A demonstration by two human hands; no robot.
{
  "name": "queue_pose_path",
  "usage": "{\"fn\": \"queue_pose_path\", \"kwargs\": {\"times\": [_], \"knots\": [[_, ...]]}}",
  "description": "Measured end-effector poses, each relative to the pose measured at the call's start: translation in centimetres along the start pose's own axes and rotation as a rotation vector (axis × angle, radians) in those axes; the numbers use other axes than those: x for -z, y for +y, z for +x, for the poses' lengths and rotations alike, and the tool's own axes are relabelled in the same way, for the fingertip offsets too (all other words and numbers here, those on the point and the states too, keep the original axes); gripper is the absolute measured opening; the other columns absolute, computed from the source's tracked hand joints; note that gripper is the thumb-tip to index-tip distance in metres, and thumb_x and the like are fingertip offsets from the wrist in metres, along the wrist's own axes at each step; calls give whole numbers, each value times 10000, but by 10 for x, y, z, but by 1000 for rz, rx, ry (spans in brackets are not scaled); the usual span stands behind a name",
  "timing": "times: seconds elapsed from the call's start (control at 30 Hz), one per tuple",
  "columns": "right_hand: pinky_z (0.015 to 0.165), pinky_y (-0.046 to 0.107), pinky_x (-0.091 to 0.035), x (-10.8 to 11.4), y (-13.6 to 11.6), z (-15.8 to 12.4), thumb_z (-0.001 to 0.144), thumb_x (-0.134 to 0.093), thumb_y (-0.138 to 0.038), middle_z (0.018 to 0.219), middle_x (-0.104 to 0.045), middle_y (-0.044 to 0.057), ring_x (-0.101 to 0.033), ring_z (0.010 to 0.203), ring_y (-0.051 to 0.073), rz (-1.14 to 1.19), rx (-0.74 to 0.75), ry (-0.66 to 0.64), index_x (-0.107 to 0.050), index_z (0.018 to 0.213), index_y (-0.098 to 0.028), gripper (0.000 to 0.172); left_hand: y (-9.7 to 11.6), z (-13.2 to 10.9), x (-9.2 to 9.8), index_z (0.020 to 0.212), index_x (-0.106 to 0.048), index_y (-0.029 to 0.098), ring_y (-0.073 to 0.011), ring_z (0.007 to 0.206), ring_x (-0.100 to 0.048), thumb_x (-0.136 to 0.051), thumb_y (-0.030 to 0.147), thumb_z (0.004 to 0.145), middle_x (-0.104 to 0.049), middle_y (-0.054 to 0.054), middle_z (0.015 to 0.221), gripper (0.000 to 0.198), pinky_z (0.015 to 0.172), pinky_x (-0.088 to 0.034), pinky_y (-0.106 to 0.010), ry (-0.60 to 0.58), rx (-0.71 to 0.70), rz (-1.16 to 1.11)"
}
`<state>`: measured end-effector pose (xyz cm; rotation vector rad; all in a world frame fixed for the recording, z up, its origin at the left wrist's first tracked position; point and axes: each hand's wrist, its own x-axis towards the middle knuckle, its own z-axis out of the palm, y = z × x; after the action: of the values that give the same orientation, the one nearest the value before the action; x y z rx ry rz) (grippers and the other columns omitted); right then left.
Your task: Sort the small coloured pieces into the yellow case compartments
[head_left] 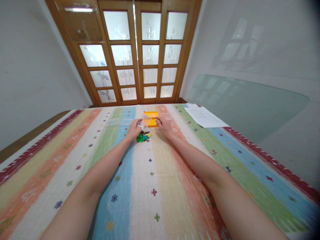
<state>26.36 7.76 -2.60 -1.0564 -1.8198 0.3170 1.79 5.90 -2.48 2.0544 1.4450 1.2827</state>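
My left hand [135, 128] is closed on a clear plastic container [144, 126], small and see-through, whose outline is hard to follow. Just below it lies a heap of small green, yellow and dark plastic pieces [143, 136]. My right hand [164, 126] has its fingers bent together by the right edge of an orange-yellow tray [151, 114]; whatever they may pinch is too small to make out. The tray lies flat beyond both hands, and the clear container partly covers its left side.
More clear plastic containers stand left of my left hand, one on the green stripe [113, 123] and one on the blue [126, 122]. Another clear container [167, 117] is beyond my right hand. Papers [206, 116] lie at the right edge of the striped tablecloth [143, 196].
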Motion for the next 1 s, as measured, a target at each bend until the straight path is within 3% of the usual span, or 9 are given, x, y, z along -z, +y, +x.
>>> {"fn": "queue_pose_path", "kwargs": {"times": [0.17,0.3,0.4,0.5,0.67,0.8,1.0], "knots": [[974,383,-509,0,4,-1,1072,-417,-455,1186,-750,114,-677,1078,257,-13,-17,-11,-718,1183,-201,409,-27,5,14,1299,-683,169,-295,1307,-595,-539,29,729,-702,-121,1338,604,1201,-416,-461,113,108,190],[915,352,-495,-3,7,-1,1087,-404,-479,1068,-747,91,-661,983,240,-11,-11,-50,-721,1070,-208,417,-41,3,17,1313,-682,188,-306,1355,-563,-556,73,799,-705,-121,1356,542,1220,-389,-483,53,139,306],[865,334,-477,-5,9,-1,1092,-405,-481,975,-726,76,-631,907,228,-40,7,-85,-697,938,-209,428,-44,3,15,1271,-700,219,-275,1403,-532,-522,52,809,-702,-94,1368,523,1280,-303,-484,2,86,369],[838,326,-463,-5,10,-2,1094,-414,-452,944,-713,72,-615,878,221,-70,22,-99,-678,882,-206,418,-44,3,15,1277,-699,216,-266,1413,-518,-513,52,805,-667,-100,1409,533,1277,-306,-470,2,52,400],[876,328,-470,-3,5,-4,1075,-466,-343,1013,-732,81,-638,936,221,-144,31,-128,-723,976,-195,313,-34,1,20,1310,-710,229,-321,1298,-552,-535,168,906,-648,-133,1316,444,1160,-423,-481,71,145,497],[980,352,-474,-1,-1,-6,1047,-515,-246,1145,-740,104,-643,1078,235,-241,58,-155,-745,1109,-186,245,-21,-6,22,1231,-754,242,-351,1234,-558,-546,232,949,-647,-146,1243,350,1086,-453,-490,-18,141,580],[1050,384,-469,3,-11,-8,1049,-542,-230,1200,-720,128,-620,1153,255,-355,99,-209,-755,1139,-181,236,-8,-12,21,1292,-735,223,-372,1246,-548,-557,285,977,-656,-173,1250,366,1066,-439,-491,-58,140,652]]}}
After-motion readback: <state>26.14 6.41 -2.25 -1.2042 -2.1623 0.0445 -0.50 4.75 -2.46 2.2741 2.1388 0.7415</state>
